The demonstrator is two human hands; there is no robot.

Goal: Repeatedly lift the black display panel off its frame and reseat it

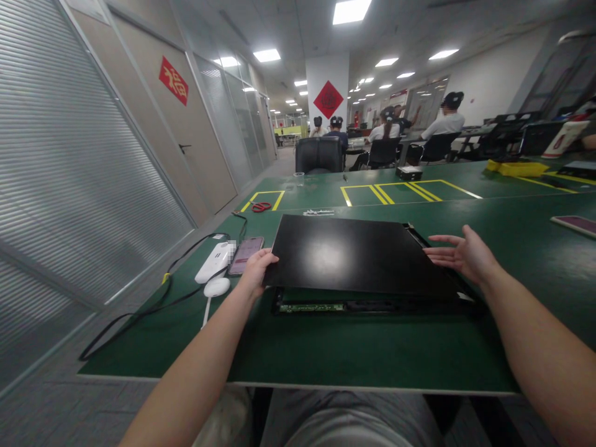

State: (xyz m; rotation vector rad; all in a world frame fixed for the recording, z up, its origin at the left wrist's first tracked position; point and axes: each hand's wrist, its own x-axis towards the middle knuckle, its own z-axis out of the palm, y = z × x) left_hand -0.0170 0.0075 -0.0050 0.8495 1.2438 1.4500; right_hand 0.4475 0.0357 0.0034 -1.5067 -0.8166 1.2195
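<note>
A flat black display panel (354, 257) lies tilted over a black frame (372, 307), its left side raised. Along the near side of the frame a green circuit board (311, 307) shows. My left hand (257, 270) grips the panel's left edge, thumb on top and fingers partly hidden beneath. At the right edge, my right hand (459, 256) is open with its fingers stretched out, the fingertips close to the panel; I cannot tell whether they touch it. Most of the frame is hidden under the panel.
Left of the panel lie a phone (246, 254), a white power strip (215, 262), a white round charger (216, 287) and black cables. Red scissors (261, 207) and a clear cup (298, 179) lie farther back. Another phone (575, 225) is at right; several people sit beyond the green table (372, 357).
</note>
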